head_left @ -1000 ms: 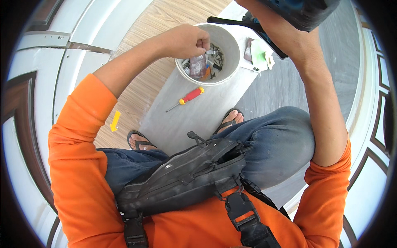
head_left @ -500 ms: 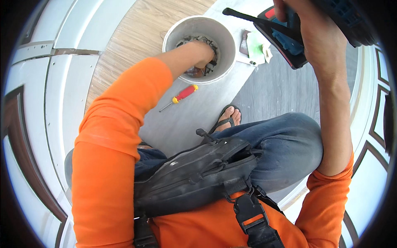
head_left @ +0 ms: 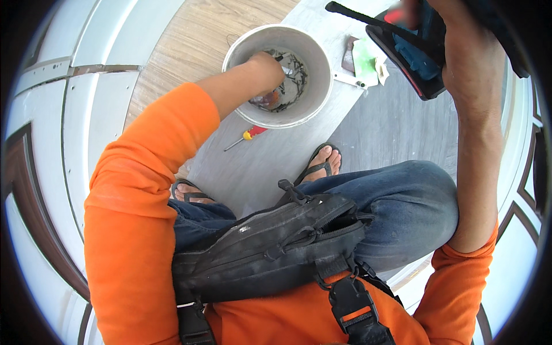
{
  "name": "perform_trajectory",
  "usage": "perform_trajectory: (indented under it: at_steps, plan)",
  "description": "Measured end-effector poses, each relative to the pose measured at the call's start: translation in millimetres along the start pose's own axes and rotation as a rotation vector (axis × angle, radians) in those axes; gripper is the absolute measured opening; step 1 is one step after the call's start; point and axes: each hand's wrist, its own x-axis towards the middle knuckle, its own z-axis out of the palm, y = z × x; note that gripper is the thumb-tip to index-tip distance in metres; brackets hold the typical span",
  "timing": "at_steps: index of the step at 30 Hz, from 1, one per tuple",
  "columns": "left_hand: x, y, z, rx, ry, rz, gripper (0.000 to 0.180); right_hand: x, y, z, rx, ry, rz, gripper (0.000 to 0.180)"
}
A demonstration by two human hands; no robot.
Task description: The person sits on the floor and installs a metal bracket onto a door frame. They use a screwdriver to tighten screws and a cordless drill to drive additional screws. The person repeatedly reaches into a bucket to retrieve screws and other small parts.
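My left hand [head_left: 265, 73] is down inside a pale round bucket [head_left: 318, 92], its fingers curled. A small light-coloured piece [head_left: 287, 71] with a dark part shows at the fingertips; its kind is unclear. Loose dark screws [head_left: 294, 95] lie scattered on the bucket's bottom, beside a reddish item [head_left: 267, 99] partly under the hand. At the upper right, my right hand [head_left: 468, 54] is wrapped round a cordless drill [head_left: 415, 60], blue, black and red with a black strap. The drill's front end is hidden in the dark rim of the view.
A red and yellow screwdriver [head_left: 247, 137] lies on the floor against the bucket's near side. Right of the bucket are a green and white scrap [head_left: 365, 63], a brown piece [head_left: 348, 54] and a white strip [head_left: 348, 79]. White panels [head_left: 43, 109] stand along the left.
My left hand has drawn back to the left inside the bucket, uncovering more screws and the light piece. The drill and my right hand sit slightly farther right in the view.
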Motion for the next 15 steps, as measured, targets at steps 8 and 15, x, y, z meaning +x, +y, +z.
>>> perform_trajectory:
  at_steps: [8,15]
  plan:
    - [-7,-12,-15,-0.056,0.289,-0.058,0.032,2,5,1,-0.016,-0.054,-0.066,0.02]
    - [-8,-9,-36,-0.044,0.413,-0.131,0.031,0,7,4,0.005,-0.082,-0.105,0.022]
